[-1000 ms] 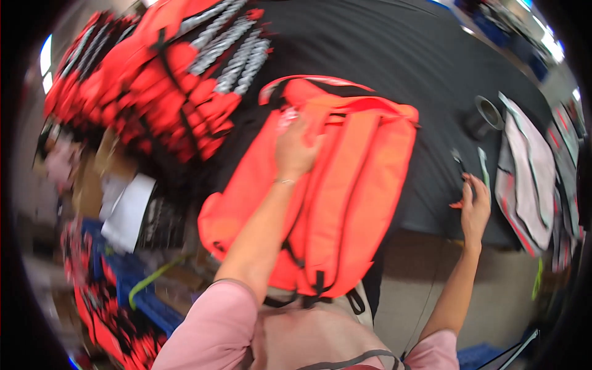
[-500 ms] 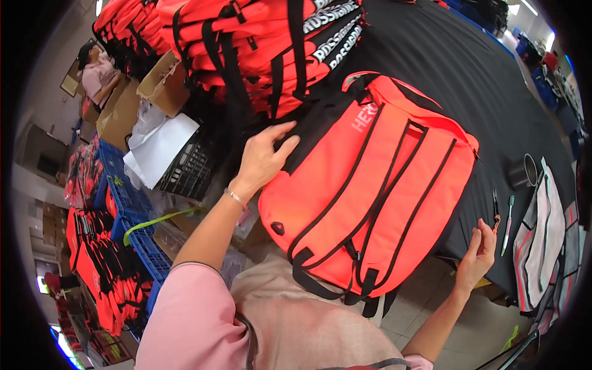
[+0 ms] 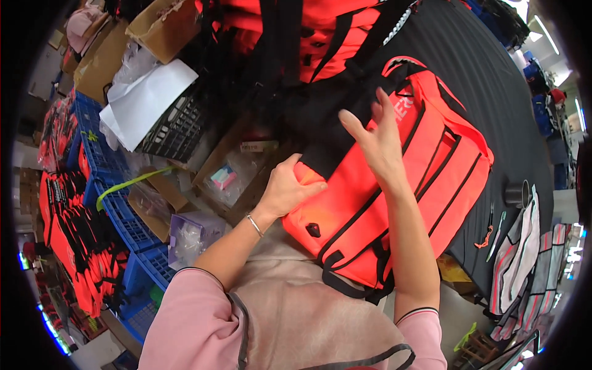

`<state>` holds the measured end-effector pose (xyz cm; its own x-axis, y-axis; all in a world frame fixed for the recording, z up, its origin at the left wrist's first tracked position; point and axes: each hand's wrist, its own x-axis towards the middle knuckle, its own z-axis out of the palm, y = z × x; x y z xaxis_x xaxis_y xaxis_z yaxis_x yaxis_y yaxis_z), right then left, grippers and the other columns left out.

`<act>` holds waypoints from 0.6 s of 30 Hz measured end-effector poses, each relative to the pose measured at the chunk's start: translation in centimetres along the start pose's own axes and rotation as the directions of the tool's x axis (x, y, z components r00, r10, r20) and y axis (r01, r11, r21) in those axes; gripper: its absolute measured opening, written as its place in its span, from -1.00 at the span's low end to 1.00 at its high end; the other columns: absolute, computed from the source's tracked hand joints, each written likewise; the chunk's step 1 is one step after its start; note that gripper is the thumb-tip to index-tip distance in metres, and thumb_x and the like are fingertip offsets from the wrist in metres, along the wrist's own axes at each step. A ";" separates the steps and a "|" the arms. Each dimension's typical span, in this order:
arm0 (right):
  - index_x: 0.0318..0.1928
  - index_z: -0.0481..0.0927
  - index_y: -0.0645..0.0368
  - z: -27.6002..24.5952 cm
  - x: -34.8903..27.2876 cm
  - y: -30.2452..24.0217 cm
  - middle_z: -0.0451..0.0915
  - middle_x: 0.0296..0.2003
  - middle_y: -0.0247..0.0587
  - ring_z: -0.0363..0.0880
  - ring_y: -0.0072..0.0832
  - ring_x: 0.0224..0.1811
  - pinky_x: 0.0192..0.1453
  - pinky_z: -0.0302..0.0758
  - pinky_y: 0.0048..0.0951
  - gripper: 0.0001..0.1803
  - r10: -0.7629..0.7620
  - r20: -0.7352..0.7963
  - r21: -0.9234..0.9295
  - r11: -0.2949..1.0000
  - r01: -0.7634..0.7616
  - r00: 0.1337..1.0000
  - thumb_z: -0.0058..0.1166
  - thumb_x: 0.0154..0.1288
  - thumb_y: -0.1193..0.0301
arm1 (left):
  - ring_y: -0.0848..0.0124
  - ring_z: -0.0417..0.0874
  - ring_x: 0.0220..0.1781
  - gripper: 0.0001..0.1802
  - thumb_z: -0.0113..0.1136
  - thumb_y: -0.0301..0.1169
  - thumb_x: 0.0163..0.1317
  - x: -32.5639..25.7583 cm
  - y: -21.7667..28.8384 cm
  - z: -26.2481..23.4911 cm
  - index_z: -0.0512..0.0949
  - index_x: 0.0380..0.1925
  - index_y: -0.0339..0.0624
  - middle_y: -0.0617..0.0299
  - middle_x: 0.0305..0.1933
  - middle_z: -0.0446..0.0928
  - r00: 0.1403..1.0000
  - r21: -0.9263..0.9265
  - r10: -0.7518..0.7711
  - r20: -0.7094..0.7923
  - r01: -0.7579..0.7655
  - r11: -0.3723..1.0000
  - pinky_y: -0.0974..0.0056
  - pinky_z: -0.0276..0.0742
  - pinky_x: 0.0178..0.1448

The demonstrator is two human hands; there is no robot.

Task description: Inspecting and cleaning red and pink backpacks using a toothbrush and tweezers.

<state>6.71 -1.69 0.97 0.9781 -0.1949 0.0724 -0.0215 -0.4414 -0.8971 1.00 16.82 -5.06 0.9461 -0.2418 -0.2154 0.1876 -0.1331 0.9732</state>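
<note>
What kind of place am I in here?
Probably a bag workshop or packing area: a red backpack on a black-covered table, more red bags piled beyond it, and blue plastic crates.

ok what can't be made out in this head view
In the head view:
Red backpack: underside, hidden by its own bulk; a strip, behind the right hand.
Stack of red bags: top, cut off by the upper edge.
Black crate: upper part, covered by white sheets.
Co-worker: head, cut off by the dark rim.

red backpack (image 3: 357, 191) at near edge of black tabletop (image 3: 505, 98); left hand (image 3: 288, 188) against pack's side, right hand (image 3: 380, 145) spread above.
</note>
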 end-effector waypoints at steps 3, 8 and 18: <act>0.48 0.00 0.23 2.5 0.3 -0.6 0.17 0.29 0.35 0.23 0.11 0.36 0.42 0.27 -0.13 0.02 -0.046 -0.038 -0.191 0.981 0.038 0.998 0.37 0.13 0.33 | 0.07 0.74 -0.10 -0.41 0.53 -0.41 -0.10 -0.7 1.1 0.6 0.50 -0.07 -0.43 -0.13 -0.18 0.67 0.984 0.256 0.128 -0.122 -0.093 0.962 0.19 0.65 -0.03; 0.49 -0.02 0.16 2.8 0.5 0.2 0.00 0.30 0.40 0.21 0.13 0.32 0.40 0.30 -0.16 -0.06 -0.043 0.000 -0.243 0.969 0.042 0.999 0.09 0.09 0.60 | 0.34 0.73 -0.22 -0.52 0.52 -0.47 -0.08 -0.7 -0.4 0.8 0.53 -0.15 -0.36 0.02 -0.24 0.69 0.973 0.236 0.159 -0.168 -0.117 0.965 0.26 0.63 -0.07; 0.54 -0.22 0.08 2.3 -3.0 3.8 0.03 0.40 -0.05 0.06 -0.15 0.51 0.45 0.25 -0.21 0.08 -0.021 -0.059 0.527 0.848 0.049 0.998 -0.07 0.02 0.81 | -0.01 0.72 -0.11 -0.49 0.50 -0.46 -0.03 -2.0 -1.2 1.7 0.51 -0.07 -0.30 -0.13 -0.21 0.66 0.948 0.310 0.268 -0.171 -0.207 0.928 0.13 0.66 -0.10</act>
<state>4.16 -0.79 -3.67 0.9646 -0.2365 0.1169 0.1388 0.0780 -0.9872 -1.55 15.84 -5.96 0.9924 -0.1007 0.0708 -0.1035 -0.3716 0.9226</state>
